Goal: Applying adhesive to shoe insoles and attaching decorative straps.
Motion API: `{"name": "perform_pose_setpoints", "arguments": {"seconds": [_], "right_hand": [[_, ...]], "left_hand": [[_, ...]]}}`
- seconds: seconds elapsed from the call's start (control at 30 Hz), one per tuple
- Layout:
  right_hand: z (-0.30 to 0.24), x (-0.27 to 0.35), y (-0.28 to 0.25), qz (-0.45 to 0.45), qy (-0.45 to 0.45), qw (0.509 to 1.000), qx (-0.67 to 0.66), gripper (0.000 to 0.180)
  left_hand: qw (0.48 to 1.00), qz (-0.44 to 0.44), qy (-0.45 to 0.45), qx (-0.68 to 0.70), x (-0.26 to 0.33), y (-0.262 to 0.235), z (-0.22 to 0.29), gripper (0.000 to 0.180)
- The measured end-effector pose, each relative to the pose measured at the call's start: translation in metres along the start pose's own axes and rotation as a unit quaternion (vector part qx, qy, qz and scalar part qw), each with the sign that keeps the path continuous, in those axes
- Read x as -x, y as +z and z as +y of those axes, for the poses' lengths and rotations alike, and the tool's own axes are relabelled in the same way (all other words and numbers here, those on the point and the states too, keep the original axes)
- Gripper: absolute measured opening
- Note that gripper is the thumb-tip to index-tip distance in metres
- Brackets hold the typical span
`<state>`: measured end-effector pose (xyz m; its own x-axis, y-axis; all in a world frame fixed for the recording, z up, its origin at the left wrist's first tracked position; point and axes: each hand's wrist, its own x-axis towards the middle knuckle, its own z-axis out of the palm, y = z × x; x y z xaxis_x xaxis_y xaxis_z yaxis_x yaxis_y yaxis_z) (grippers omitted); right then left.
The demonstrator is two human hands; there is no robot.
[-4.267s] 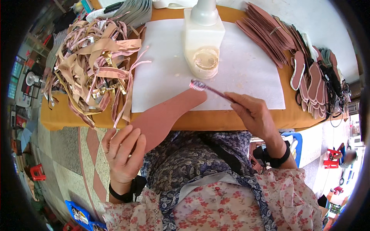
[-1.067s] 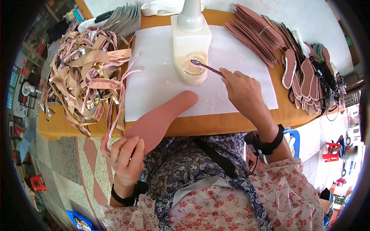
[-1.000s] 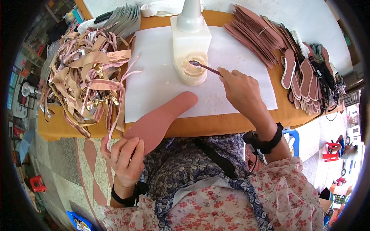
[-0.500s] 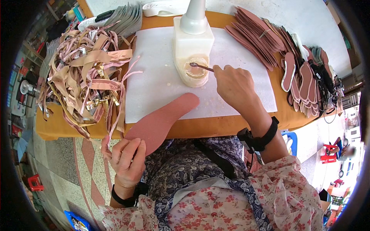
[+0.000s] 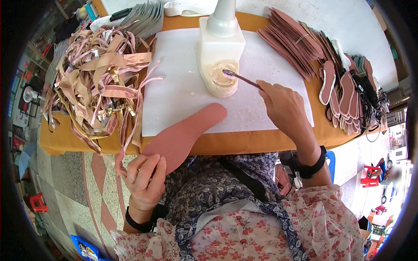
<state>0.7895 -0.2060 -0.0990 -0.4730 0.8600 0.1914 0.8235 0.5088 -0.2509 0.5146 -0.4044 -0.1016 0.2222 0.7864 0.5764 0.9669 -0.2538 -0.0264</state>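
A pink insole point(image 5: 185, 139) slants over the table's front edge, its heel end over the white sheet. My left hand point(image 5: 146, 180) pinches its wide end between thumb and fingers. A thin pink strap hangs down close to those fingers; whether they touch it I cannot tell. My right hand point(image 5: 283, 104) grips a toothbrush point(image 5: 244, 79) by its dark handle. The bristled head is over the round opening of a white glue pot point(image 5: 222, 48), whose rim is crusted with cream-coloured glue.
Tangled pink, tan and gold straps point(image 5: 100, 82) pile up at the left, with grey sheets point(image 5: 143, 19) behind. Stacked brown-pink insoles point(image 5: 291, 41) and white-edged soles point(image 5: 346, 93) lie at the right, beside black cords. A white paper sheet point(image 5: 170, 56) covers the orange tablecloth point(image 5: 65, 141).
My right hand has moved to the right and slightly nearer me, and the brush head has shifted right over the pot's opening. The left hand and the insole have barely moved.
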Motion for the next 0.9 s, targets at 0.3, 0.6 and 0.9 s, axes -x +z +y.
{"name": "perform_pose_setpoints", "arguments": {"seconds": [0.3,0.6,0.9], "right_hand": [[0.001,0.015,0.013,0.011,0.018,0.998,-0.06,0.024],[-0.052,0.042,0.014,-0.05,-0.14,0.929,-0.34,0.028],[-0.051,0.041,0.021,-0.081,-0.126,0.929,-0.338,0.029]], "left_hand": [[0.999,-0.006,0.046,-0.028,-0.004,-0.005,0.003,0.016],[0.994,0.004,0.099,-0.044,-0.013,-0.01,0.009,0.013],[0.991,0.008,0.125,-0.043,-0.017,-0.01,0.012,0.013]]}}
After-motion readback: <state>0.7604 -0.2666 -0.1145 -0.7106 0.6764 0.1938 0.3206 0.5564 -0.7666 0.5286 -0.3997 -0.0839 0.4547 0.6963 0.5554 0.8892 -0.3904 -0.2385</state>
